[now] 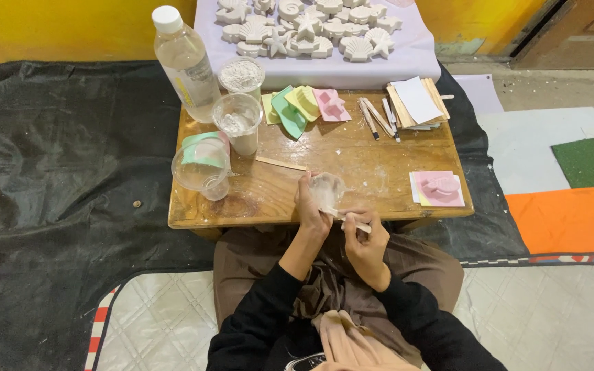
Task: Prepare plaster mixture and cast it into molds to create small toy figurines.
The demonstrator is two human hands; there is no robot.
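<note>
Head view. The left hand cups a small clear plastic cup over the near edge of the low wooden table, its fingers curled round the cup's wall. The right hand pinches a flat wooden stick between thumb and fingertips, the stick's far end reaching into the cup's mouth.

Judgement on the work in hand: it looks like scraping or stirring inside the cup. This is best done with the cup held tilted over the table, not the lap, and the stick kept flat against the wall so residue lifts cleanly.

Count, as far as visible:
- One clear bottle at the far left corner.
- Three further plastic cups on the left side: one of white powder, one behind it toward the near edge, one large with green tape.
- One loose stick lying mid-table.
- Four coloured moulds along the far edge; one pink mould at the near right corner.
- A stack of cards and sticks at the far right corner.
- White shell and starfish casts on a cloth beyond the table; too crowded to count exactly.
</note>
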